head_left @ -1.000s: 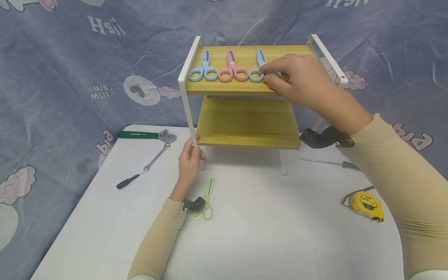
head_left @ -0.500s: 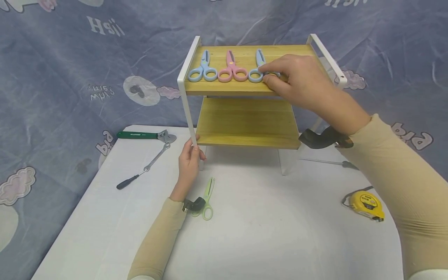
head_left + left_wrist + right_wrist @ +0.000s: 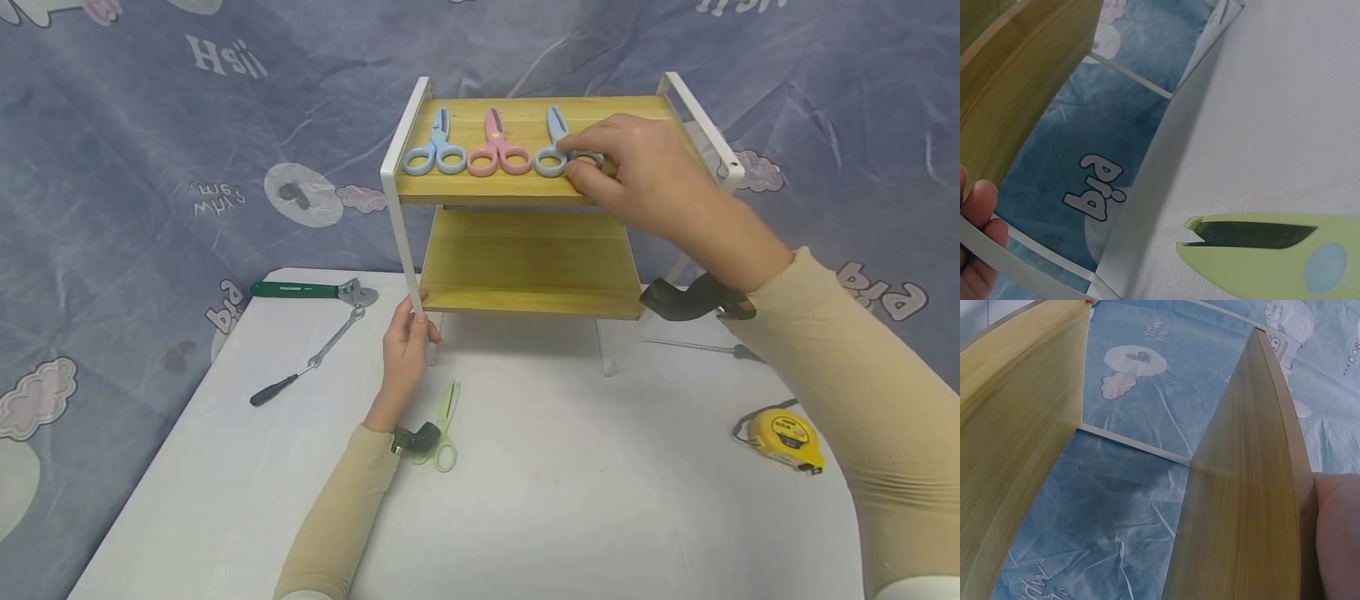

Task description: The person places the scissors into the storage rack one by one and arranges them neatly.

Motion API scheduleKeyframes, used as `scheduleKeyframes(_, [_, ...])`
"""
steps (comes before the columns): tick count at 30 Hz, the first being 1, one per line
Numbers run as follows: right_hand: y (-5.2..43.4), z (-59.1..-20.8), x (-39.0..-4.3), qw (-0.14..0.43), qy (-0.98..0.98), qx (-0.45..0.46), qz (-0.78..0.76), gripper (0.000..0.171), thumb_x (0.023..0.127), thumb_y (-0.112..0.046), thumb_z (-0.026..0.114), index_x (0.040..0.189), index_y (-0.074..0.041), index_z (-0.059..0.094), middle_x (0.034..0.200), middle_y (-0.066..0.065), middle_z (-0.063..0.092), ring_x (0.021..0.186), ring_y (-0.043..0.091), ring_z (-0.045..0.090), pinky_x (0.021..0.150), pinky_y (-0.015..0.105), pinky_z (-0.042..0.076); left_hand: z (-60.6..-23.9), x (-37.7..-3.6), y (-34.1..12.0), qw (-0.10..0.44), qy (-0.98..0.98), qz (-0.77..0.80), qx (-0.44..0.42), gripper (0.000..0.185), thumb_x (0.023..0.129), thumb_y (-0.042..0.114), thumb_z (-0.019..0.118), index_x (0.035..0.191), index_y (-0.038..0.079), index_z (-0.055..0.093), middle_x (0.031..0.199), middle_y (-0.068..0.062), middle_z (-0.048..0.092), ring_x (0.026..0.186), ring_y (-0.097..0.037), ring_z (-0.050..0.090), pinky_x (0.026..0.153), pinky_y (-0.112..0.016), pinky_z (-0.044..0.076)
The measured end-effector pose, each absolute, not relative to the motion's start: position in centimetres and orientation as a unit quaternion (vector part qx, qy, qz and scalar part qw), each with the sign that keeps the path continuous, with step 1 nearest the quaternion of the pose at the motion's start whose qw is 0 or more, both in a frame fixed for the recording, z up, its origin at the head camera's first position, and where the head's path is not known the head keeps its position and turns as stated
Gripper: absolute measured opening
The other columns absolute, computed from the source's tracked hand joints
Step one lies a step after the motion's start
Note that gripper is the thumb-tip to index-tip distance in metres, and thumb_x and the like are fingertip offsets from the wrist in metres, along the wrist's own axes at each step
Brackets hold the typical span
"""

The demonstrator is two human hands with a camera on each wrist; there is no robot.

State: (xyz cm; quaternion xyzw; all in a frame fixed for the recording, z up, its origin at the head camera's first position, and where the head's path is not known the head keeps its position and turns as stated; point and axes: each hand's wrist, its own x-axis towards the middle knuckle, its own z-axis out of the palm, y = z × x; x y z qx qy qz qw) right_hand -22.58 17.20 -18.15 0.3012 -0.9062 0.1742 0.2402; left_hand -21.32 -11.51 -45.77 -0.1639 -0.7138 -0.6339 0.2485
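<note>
My right hand (image 3: 648, 171) pinches one handle of the blue scissors (image 3: 557, 125) on the right of the upper wooden shelf; the fingers cover part of that handle. To their left lie pink scissors (image 3: 496, 146) and another pair of blue scissors (image 3: 438, 142), all with blades toward the back. My left hand (image 3: 405, 346) grips the white front-left leg of the two-tier rack (image 3: 517, 258), at the height of the lower shelf. Light green scissors (image 3: 444, 433) lie on the table beside my left wrist, also large in the left wrist view.
At the left of the table lie an adjustable wrench (image 3: 300, 289) with a green handle, a small spanner (image 3: 336, 335) and a dark-handled screwdriver (image 3: 276, 389). A yellow tape measure (image 3: 787, 439) and a long thin screwdriver (image 3: 705, 347) are at the right. A patterned blue-grey cloth (image 3: 135, 167) hangs behind.
Under my right hand the blue scissors have turned slightly, tip leftward and handles a little to the right. My left hand stays on the rack's leg.
</note>
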Motion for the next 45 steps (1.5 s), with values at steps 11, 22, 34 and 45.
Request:
scheduleKeyframes(11, [17.5,-18.8,-22.1,0.294,-0.885,0.301,0.197,0.030,0.093,-0.014,0.062,0.117,0.000,0.073,0.115,0.023,0.072,0.109,0.040,0.063,0.096,0.054,0.049,-45.7,-21.2,-11.3,0.234,-0.715,-0.642,-0.147,0.034,0.107,-0.001,0.042,0.138,-0.008,0.051,0.066,-0.023,0.057,0.063,-0.028,0.061,0.066,-0.028,0.052])
scheduleKeyframes(22, [16.7,-21.8,-19.6,0.400,-0.780,0.421,0.233,0.022,0.086,-0.006,0.071,0.106,0.003,0.074,0.112,0.026,0.070,0.108,0.044,0.064,0.101,0.048,0.051,-45.5,-21.1,-11.3,0.237,-0.715,-0.643,-0.137,0.033,0.107,0.000,0.043,0.138,-0.005,0.053,0.064,-0.014,0.059,0.063,-0.025,0.062,0.065,-0.025,0.051])
scheduleKeyframes(34, [15.7,-27.1,-15.6,0.384,-0.724,0.516,0.248,0.014,0.094,-0.009,0.063,0.099,-0.002,0.074,0.112,0.025,0.071,0.111,0.045,0.065,0.118,0.052,0.041,-46.0,-21.3,-11.5,0.245,-0.720,-0.630,-0.157,0.034,0.109,0.005,0.042,0.140,-0.002,0.052,0.066,-0.017,0.059,0.063,-0.014,0.062,0.067,-0.024,0.054])
scheduleKeyframes(45, [14.8,-32.4,-14.4,0.330,-0.746,0.521,0.250,0.030,0.104,-0.025,0.052,0.098,-0.006,0.075,0.112,0.018,0.071,0.109,0.038,0.066,0.111,0.044,0.048,-45.6,-21.2,-11.4,0.235,-0.718,-0.639,-0.145,0.035,0.108,0.004,0.043,0.141,-0.003,0.051,0.068,-0.027,0.057,0.064,-0.021,0.061,0.068,-0.020,0.051])
